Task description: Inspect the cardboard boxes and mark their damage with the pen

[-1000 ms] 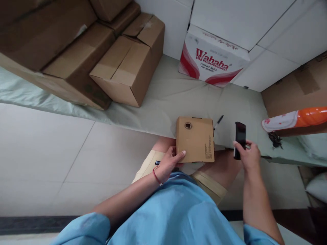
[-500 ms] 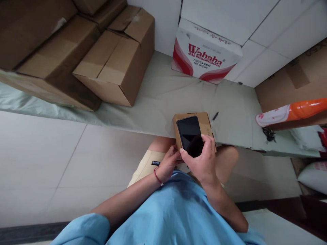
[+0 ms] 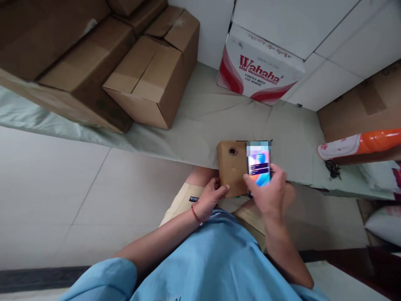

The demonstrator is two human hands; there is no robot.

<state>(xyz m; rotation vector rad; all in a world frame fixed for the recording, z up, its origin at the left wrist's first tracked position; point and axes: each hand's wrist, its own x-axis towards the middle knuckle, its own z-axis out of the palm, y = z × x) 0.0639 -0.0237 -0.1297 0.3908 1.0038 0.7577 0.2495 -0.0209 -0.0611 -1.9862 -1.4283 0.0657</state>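
Note:
A smartphone [image 3: 259, 169] with its screen lit is gripped in my right hand [image 3: 270, 193], thumb on one side and fingers on the other. It is held over the right part of a small brown cardboard box [image 3: 232, 171]. That box has a dark round mark or hole near its upper left and lies at the front edge of the cloth-covered surface, above my knees. With the thumb on top, my left hand [image 3: 213, 196] pinches the box's near left corner. The phone and my right hand hide the box's right side.
Large cardboard cartons [image 3: 150, 79] stand at the back left on the green cloth [image 3: 194, 108]. A white and red Wahaba carton [image 3: 260, 69] leans by the white wall. At right lie an orange and white bottle-shaped thing [image 3: 360, 144] and keys [image 3: 332, 169].
My right hand has moved the phone right, off the box's middle, uncovering the dark round mark. The phone's screen has gone from black to lit. My left hand stays at the box's corner.

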